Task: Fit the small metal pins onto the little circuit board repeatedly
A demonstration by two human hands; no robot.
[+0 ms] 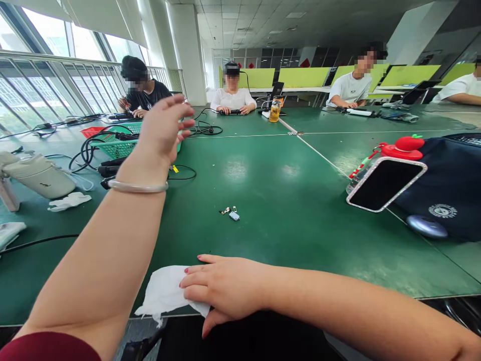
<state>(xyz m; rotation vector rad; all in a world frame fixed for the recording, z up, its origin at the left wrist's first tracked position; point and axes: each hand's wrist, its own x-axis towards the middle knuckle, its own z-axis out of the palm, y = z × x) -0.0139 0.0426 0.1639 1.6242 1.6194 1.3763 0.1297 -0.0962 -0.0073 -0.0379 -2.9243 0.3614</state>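
My left hand (165,125) is raised above the table, its fingers spread and slightly bent, with nothing visible in it. A pale bangle (138,187) circles that wrist. Near the table's front edge, my right hand (229,286) lies palm down with fingers stretched out over a crumpled white tissue (163,288). Its thumb hangs past the edge. Beyond the right hand, a small light-blue piece (234,215) lies beside several tiny metal bits (225,211) on the green tabletop (285,240).
Left: a green basket (118,148) with black cables, a cream-coloured bag-like item (41,175) and another tissue (69,201). Right: a propped phone (387,184), a dark blue bag (447,185) and a shiny mouse (427,226). A jar (274,110) and several people are farther back.
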